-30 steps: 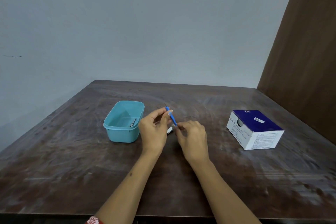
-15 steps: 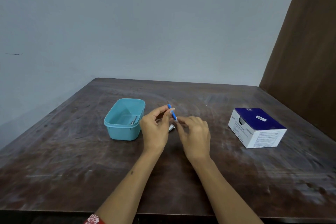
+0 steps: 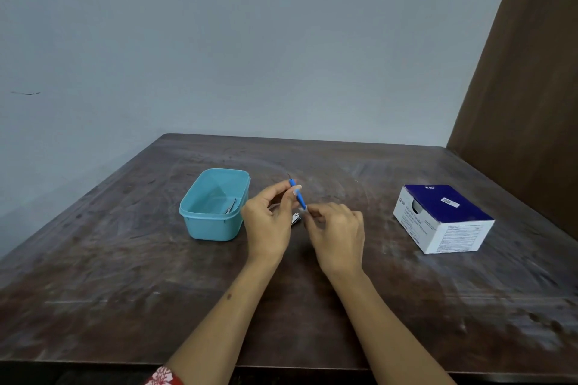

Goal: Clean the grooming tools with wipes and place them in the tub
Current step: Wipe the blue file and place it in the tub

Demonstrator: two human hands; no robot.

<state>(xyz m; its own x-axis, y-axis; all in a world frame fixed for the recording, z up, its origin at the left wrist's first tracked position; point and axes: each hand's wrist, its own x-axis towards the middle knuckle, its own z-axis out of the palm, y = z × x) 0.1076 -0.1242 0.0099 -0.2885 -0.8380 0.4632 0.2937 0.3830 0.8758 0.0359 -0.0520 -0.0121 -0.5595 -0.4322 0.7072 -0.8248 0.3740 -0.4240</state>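
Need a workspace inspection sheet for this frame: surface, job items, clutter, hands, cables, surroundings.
Surface: dark wooden table, scuffed, pale smears.
Job's things: blue-handled tool held up between both hands; teal tub left of the hands, a metal tool inside; swab box at right; a metal item on the table behind the hands, mostly hidden.
Clutter: nothing seen.
Grippers: left hand pinches the handle; right hand pinches its lower end.
Cables: nothing seen.
Surroundings: grey wall, brown panel at right.
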